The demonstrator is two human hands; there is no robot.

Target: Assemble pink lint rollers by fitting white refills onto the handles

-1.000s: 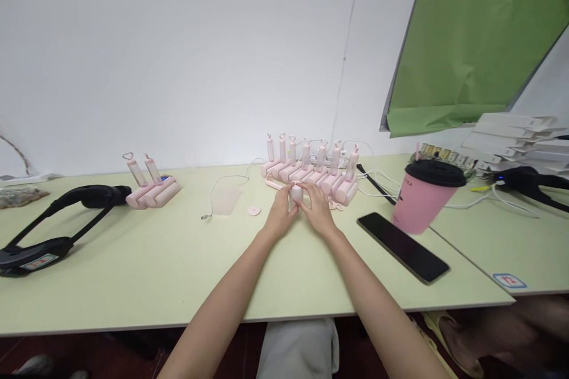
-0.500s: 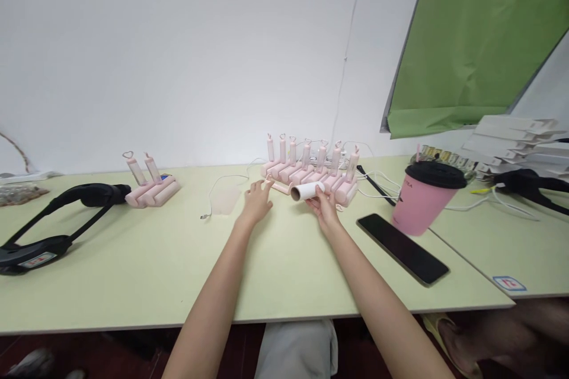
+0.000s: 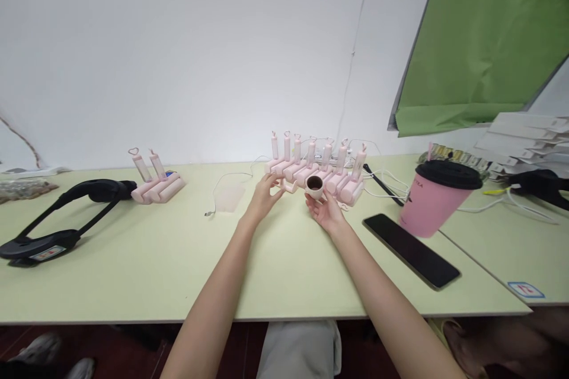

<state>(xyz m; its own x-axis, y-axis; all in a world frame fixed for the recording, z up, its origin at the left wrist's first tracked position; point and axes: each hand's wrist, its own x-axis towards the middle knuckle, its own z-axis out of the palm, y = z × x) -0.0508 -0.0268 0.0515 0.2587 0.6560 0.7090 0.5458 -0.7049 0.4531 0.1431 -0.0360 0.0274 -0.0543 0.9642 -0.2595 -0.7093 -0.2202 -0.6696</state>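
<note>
My right hand (image 3: 326, 211) is closed around a short white cardboard tube (image 3: 315, 193), whose dark hollow end faces me. The thumb and fingers of my left hand (image 3: 265, 194) close on the left end of a small pale pink frame-like piece (image 3: 290, 187), just left of the tube. Right behind both hands stands a row of several pink rollers (image 3: 306, 174), each next to an upright clear-bodied pink tube (image 3: 326, 157) topped by a loop. Whether the pink piece touches the table cannot be told.
Two more pink rollers (image 3: 160, 189) and a black headset (image 3: 66, 213) are at the left. A thin translucent sheet (image 3: 229, 197) lies by a white cable (image 3: 214, 195). A black phone (image 3: 411, 251) and a pink lidded cup (image 3: 433, 204) stand to the right.
My right hand has turned the cardboard tube from sideways to end-on. My left hand has reached right and taken hold of the pink frame-like piece. The view has shifted slightly.
</note>
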